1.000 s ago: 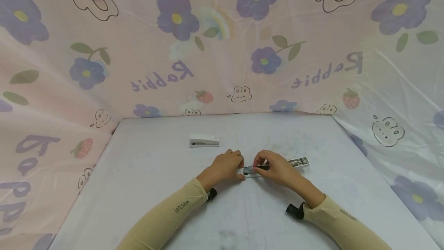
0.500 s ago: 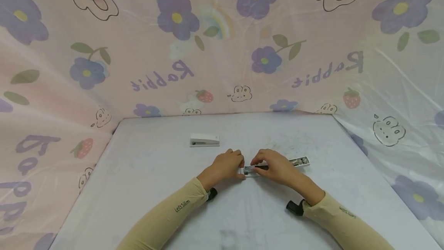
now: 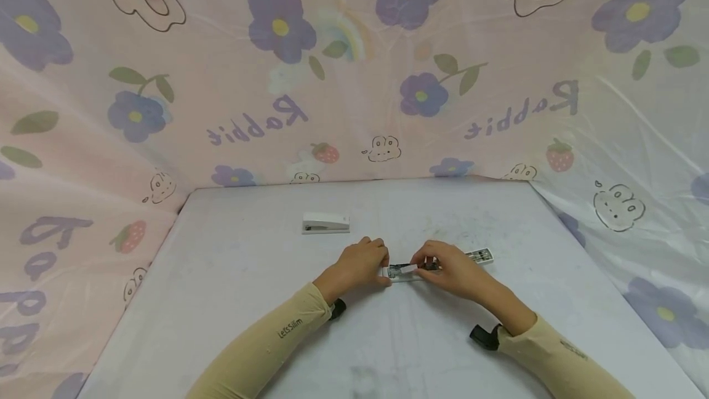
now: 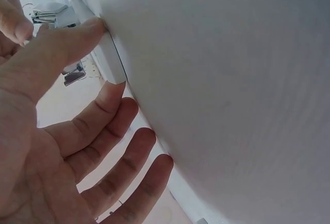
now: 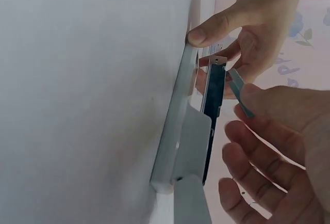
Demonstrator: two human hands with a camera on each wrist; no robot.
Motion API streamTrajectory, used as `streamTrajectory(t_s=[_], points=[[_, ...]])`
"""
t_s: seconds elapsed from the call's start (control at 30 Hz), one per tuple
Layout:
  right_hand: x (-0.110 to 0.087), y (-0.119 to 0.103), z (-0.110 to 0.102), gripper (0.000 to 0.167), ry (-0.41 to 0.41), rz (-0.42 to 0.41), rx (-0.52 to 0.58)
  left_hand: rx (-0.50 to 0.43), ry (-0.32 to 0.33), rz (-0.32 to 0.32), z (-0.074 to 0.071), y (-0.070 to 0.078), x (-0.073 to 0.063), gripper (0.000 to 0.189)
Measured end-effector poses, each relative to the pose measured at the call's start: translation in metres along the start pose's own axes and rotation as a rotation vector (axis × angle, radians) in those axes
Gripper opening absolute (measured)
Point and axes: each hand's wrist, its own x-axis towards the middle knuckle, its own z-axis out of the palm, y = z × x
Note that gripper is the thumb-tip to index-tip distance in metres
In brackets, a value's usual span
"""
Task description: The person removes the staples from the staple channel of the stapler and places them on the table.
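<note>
Left hand [image 3: 356, 268] pinches one end of the opened stapler [image 5: 178, 115], apparently to steady it. Right hand [image 3: 453, 271] pinches a staple strip [image 5: 237, 86], presumably leaving its tip free.

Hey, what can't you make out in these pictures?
Right wrist view: the bottom edge cuts off one end of the opened stapler.
Right wrist view: the right hand covers part of the staple strip.
Head view: the opened stapler's middle is hidden behind the same hand.
Head view: the closed stapler hides its own inside.
Head view: lettering on the right sleeve is too small and blurred to read.
</note>
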Motion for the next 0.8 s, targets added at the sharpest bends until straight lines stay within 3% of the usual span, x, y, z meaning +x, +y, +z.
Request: streamTrajectory(t_s=[0.53,0.8], points=[[-0.02,-0.001,0.006,0.016,-0.054,-0.037,0.084,-0.008,-0.01,-0.008,-0.005,0.002,-0.003,0.038],[-0.022,-0.002,0.008,0.014,-0.133,0.016,0.14,-0.007,-0.003,-0.006,-0.004,0.002,-0.003,0.038]])
